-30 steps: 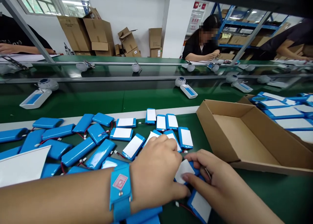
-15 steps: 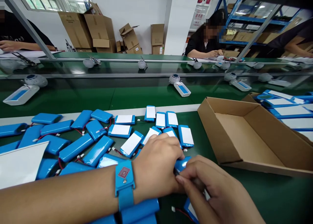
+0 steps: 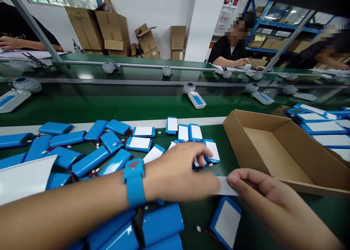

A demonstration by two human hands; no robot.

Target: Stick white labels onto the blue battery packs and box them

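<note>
My left hand (image 3: 183, 171), with a blue band (image 3: 134, 182) on its wrist, reaches over the blue packs near the middle. Its thumb overlaps one end of a whitish strip (image 3: 226, 186); the index finger is lifted and curled. My right hand (image 3: 262, 199) pinches the strip's other end between thumb and fingertips. Just below the strip lies a blue pack with a white face (image 3: 227, 221), its wire and connector pointing left. More white-faced packs (image 3: 140, 143) lie beyond my left hand, and plain blue packs (image 3: 91, 161) spread to the left.
An open cardboard tray (image 3: 276, 155) stands at the right, with stacked white-faced packs (image 3: 325, 128) behind it. A white sheet (image 3: 24, 180) covers packs at the left. White devices (image 3: 197, 98) sit on the green belt (image 3: 142, 106). People sit across from me.
My hands have moved apart, and the whitish strip now shows between them. The right hand has shifted right, uncovering the white-faced pack below. White devices on the belt have shifted left.
</note>
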